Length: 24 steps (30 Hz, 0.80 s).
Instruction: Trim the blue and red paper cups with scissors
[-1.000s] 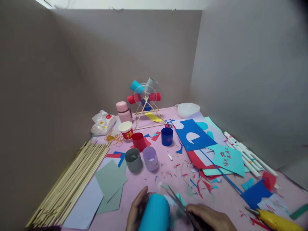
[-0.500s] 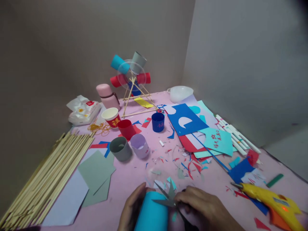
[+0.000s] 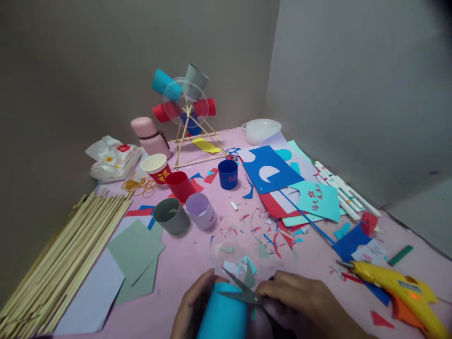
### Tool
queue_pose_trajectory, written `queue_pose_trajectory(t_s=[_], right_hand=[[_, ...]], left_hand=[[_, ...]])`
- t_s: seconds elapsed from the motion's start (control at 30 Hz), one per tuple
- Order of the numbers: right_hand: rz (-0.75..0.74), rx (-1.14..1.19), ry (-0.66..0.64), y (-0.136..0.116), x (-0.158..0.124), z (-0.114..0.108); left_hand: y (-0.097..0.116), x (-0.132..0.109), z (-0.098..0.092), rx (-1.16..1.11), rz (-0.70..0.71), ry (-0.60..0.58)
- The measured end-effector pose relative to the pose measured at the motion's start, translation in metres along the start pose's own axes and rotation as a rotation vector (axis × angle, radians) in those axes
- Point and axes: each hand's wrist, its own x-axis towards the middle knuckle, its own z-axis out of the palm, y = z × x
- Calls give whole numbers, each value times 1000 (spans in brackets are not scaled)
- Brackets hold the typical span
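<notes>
My left hand [image 3: 193,303] is wrapped round the left side of a bright blue paper tube [image 3: 224,313] near the bottom edge of the view. In my right hand [image 3: 300,296] is a pair of dark-handled scissors [image 3: 249,296], its blades apart. One blade lies across the top rim of the tube, and the other points up and away to the left. Whether the paper sits between the blades I cannot tell. Small paper scraps [image 3: 231,268] lie on the pink table just beyond the blades.
A yellow glue gun [image 3: 391,280] with a lit light lies right. Several paper cups, including a grey one [image 3: 171,216] and a blue one [image 3: 228,174], stand mid-table. Bamboo sticks [image 3: 70,259] lie left. A stick-framed wheel [image 3: 187,103] stands behind. Markers [image 3: 344,190] and coloured sheets [image 3: 275,172] lie right.
The view has shifted slightly, so the table things sit a little higher and further left. Both hands keep their hold on the tube and the scissors, whose blades remain apart.
</notes>
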Motion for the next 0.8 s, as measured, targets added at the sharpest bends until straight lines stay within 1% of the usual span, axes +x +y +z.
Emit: queue_pose_trajectory(t_s=[0.07,0.17,0.27,0.33,0.5,0.57,0.63,0.73,0.8], right_hand=[[9,-3,4,-2,1,-1],[28,-3,-7,-6,2,-4],[46,24,-37,-6,2,-5],[58,36,-45,-5,1,-4],[61,58,-35,0,-1,0],[69,64,-47,0,-2,0],[77,61,-57,0,-2,-1],[57,77,-30,-1,-2,-4],[31,96,6,-2,-3,-5]], left_hand=[[5,1,2,-7,-27,-3],[19,1,11,5,-99,-10],[26,0,18,18,-141,23],[22,0,16,8,-116,32],[1,3,1,9,-56,24],[0,4,-1,12,-27,10],[6,4,3,13,-33,-8],[21,2,11,9,-139,-33],[27,2,13,2,-178,-28]])
